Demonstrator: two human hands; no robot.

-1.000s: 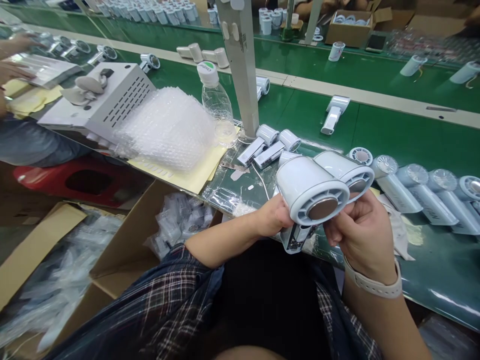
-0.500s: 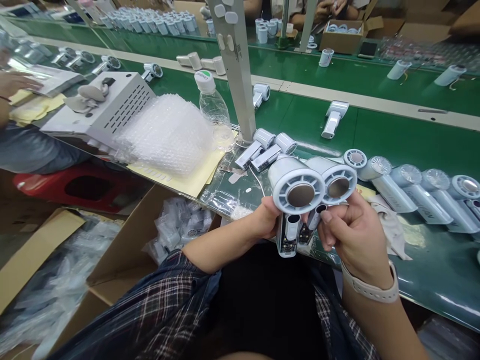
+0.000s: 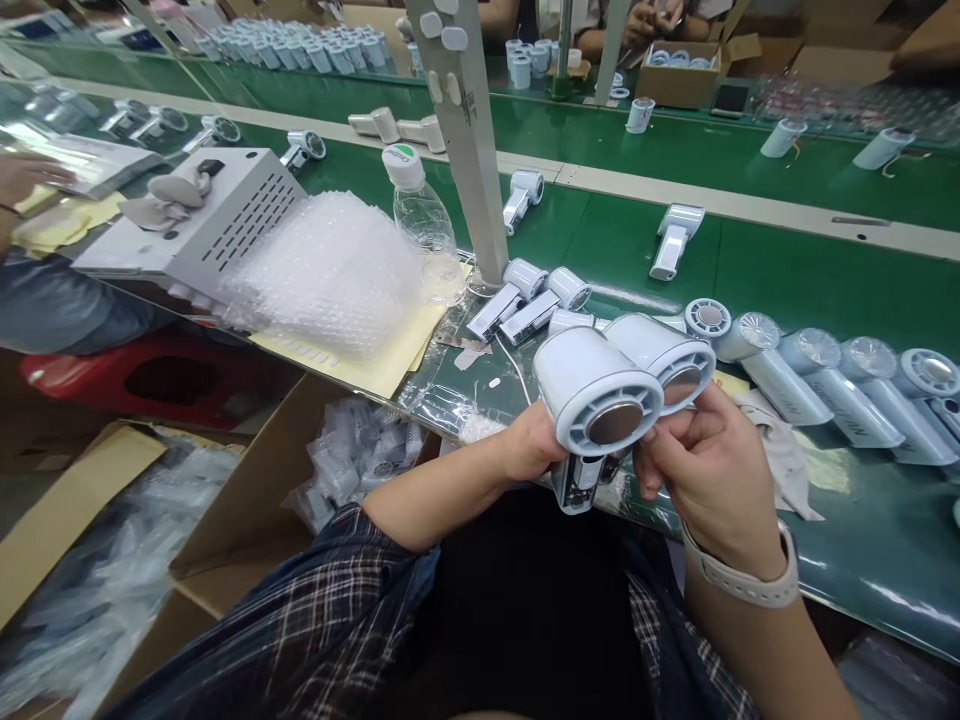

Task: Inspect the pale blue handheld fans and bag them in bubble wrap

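Note:
Two light-blue handheld fans are side by side in front of me. My left hand (image 3: 535, 440) is closed round the nearer handheld fan (image 3: 592, 390), whose handle has its cover off and shows a circuit board. Behind and to the right, the second handheld fan (image 3: 660, 350) is in my closed right hand (image 3: 709, 465); its handle is mostly hidden. Both round heads tilt downward with their metal centre discs toward me. Just beyond, two more fans with uncovered handles (image 3: 534, 315) lie on the green bench (image 3: 847, 540).
Several plastic-wrapped fans (image 3: 840, 400) line the bench at right, near a grey cloth (image 3: 780, 450). A post (image 3: 469, 150), an empty bottle (image 3: 424, 210) and bubble wrap (image 3: 330, 270) stand at left. More fans lie on the green belt (image 3: 592, 215). Below sits a carton (image 3: 247, 490) of bagged parts.
The fan heads have tipped further downward and the nearer one has turned to the right, covering more of the second fan's handle. My hands have stayed nearly in place.

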